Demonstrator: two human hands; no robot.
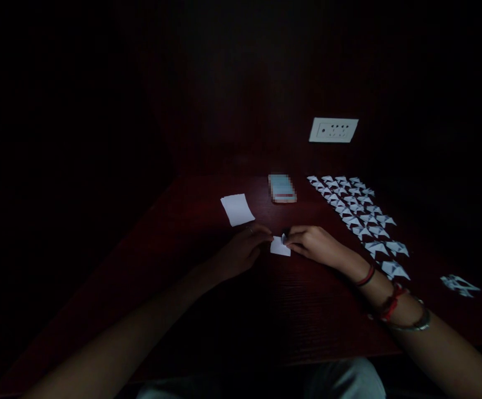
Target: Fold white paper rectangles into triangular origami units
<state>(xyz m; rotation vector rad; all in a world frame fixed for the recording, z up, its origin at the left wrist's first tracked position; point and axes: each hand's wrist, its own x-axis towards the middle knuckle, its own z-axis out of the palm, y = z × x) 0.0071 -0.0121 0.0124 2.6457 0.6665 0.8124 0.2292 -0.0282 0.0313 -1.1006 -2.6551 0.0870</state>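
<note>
A small white sheet of paper [280, 247] lies on the dark red table in front of me, with its upper right corner lifted. My right hand [313, 244] pinches that raised corner between thumb and fingers. From the other side, my left hand [245, 246] touches the sheet's upper left corner with its fingertips; whether it grips the paper I cannot tell. Just beyond my left hand rests a stack of white paper sheets [237, 210]. Rows of folded white paper figures [353, 208] stand to the right of my right hand.
A phone-like object with a blurred face [282, 188] lies toward the back of the table [199, 199]. White paper scraps or strips [460, 285] lie at the far right. A white socket plate [333, 130] is on the back wall. The surroundings are very dark.
</note>
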